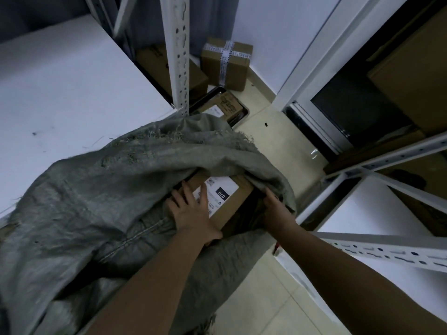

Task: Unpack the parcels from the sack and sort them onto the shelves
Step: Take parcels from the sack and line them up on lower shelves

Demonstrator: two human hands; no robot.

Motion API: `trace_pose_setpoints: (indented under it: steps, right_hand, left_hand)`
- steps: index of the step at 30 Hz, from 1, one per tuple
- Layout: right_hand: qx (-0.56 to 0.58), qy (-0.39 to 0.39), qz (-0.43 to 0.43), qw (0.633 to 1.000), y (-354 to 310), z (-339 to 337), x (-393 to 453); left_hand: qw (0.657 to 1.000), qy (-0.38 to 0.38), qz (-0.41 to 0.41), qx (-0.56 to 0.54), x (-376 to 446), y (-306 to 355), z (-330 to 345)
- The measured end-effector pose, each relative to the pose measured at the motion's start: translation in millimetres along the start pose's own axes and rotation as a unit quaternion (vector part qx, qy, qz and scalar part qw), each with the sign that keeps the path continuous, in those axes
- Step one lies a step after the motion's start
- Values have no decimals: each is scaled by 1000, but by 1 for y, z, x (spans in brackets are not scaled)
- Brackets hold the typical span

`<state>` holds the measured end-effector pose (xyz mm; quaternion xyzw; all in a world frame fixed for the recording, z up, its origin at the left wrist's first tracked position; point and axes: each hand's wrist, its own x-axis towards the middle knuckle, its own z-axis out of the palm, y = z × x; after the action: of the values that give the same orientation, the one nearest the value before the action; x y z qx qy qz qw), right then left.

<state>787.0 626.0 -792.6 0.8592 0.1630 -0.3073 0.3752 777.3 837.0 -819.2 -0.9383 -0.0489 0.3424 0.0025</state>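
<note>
A brown rectangular cardboard parcel (pixel 226 201) with a white printed label marked "070" lies in the open mouth of a grey-green woven sack (pixel 96 189). Its long axis runs from the lower left up toward the upper right, and the far end is tucked under the sack's frayed rim. The label faces up.

The sack slumps across the pale tiled floor (pixel 266 298) and leans against a white board shelf (pixel 60 93) on the left, which is carried by white slotted metal uprights. A second white metal shelf unit (pixel 387 247) stands on the right, with brown boxes on it. Farther off, in the corner by the white wall, sits a taped brown cardboard box (pixel 226 65), near other cartons on the floor.

The left hand (pixel 193 209) lies flat on top of the parcel, fingers spread and straight across the label. The right hand (pixel 275 204) is just beside the parcel's right edge, its fingers curled around the sack's rim, gripping the cloth.
</note>
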Motion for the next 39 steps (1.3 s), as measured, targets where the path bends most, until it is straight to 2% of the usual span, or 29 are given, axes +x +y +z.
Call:
trace_pose_setpoints:
  steps: [1, 2, 3, 5, 6, 9, 13, 15, 17, 18, 19, 21, 23, 24, 25, 29, 31, 35, 39]
  right_hand:
    - [66, 18, -53, 996, -3, -1, 13]
    - [46, 4, -42, 998, -4, -12, 14]
    - [-27, -8, -28, 999, -5, -17, 16]
    - [-206, 40, -131, 969, -10, -22, 11]
    - [-248, 46, -159, 954, -11, -26, 8]
    - [-217, 50, -172, 960, -14, -37, 1]
    - [-124, 72, -185, 972, -17, -63, -19]
    - [4, 69, -172, 983, -16, -81, -35]
    - [200, 63, -140, 968, -16, -96, -51]
    - [310, 56, -118, 942, -18, -100, -59]
    - [426, 42, -92, 899, -18, -107, -68]
    - [620, -8, -55, 783, -16, -123, -88]
    - [752, -30, -47, 657, -12, -136, -106]
    - [791, -35, -56, 608, -7, -144, -116]
    - [814, -46, -71, 574, -1, -150, -127]
    - [857, -69, -150, 488, 29, -178, -168]
    - [868, -70, -177, 459, 42, -192, -187]
    - [871, -58, -217, 438, 55, -217, -224]
    - [856, -26, -247, 453, 59, -241, -256]
  left_hand:
    - [1000, -3, 2, 11, 0, -6, -3]
    - [1000, -4, 6, 23, -1, -14, -6]
    - [999, 0, 11, 33, -2, -23, -7]
    - [998, 5, 19, 57, -12, -46, -10]
    - [997, 6, 18, 70, -19, -58, -12]
    - [995, 10, 8, 99, -39, -88, -15]
    - [995, 12, -4, 101, -70, -112, -23]
    - [995, 33, 4, 93, -91, -119, -30]
    - [995, 48, 18, 85, -115, -125, -40]
    - [995, 56, 24, 79, -126, -127, -44]
    - [994, 67, 29, 76, -138, -131, -51]
    - [993, 84, 46, 75, -162, -139, -65]
    - [988, 103, 80, 83, -182, -147, -80]
    - [983, 121, 99, 95, -193, -153, -91]
    - [977, 138, 121, 109, -202, -159, -100]
    - [946, 204, 205, 146, -244, -186, -143]
    - [930, 230, 231, 170, -264, -199, -168]
    - [900, 260, 286, 201, -289, -225, -210]
    - [871, 280, 329, 233, -311, -251, -242]
